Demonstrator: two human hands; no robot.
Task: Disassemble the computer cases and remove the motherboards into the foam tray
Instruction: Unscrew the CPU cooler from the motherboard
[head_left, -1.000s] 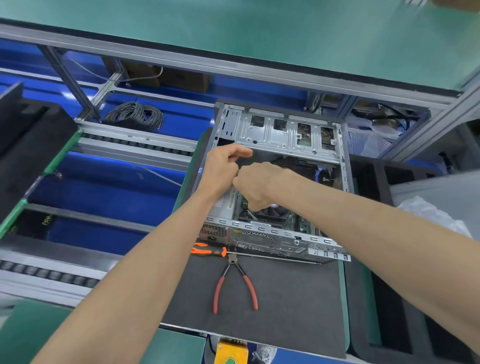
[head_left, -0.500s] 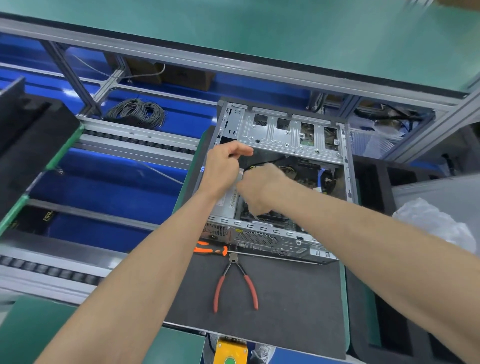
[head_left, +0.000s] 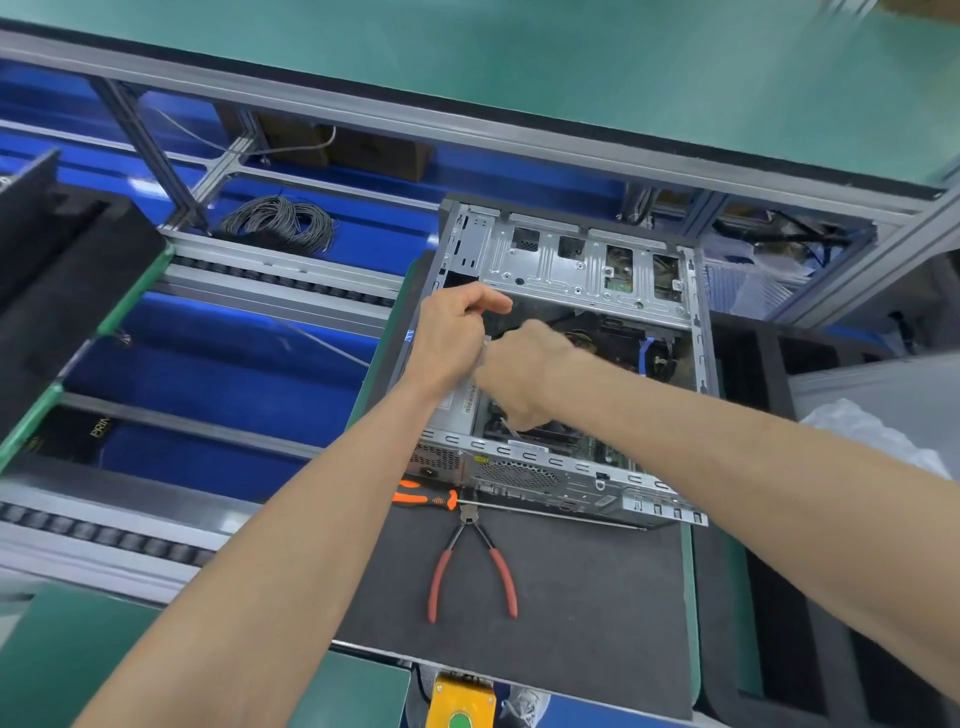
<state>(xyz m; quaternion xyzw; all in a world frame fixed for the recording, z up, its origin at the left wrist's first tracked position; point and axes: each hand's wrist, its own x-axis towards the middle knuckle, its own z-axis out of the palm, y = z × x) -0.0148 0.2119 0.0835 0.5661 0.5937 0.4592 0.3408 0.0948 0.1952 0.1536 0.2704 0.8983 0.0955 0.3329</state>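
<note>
Both hands deep in the open computer case (head_left: 582, 270): left hand (head_left: 457, 340) and right hand (head_left: 524, 374) curled, pinching something small, probably freeing a cable; motherboard lift comes after

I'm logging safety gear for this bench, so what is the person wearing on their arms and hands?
Nothing shows: the left hand and right hand are bare, with no gloves, rings, watch or wrist strap. Both forearms are uncovered up to the frame edge, with no sleeves in view.
</note>
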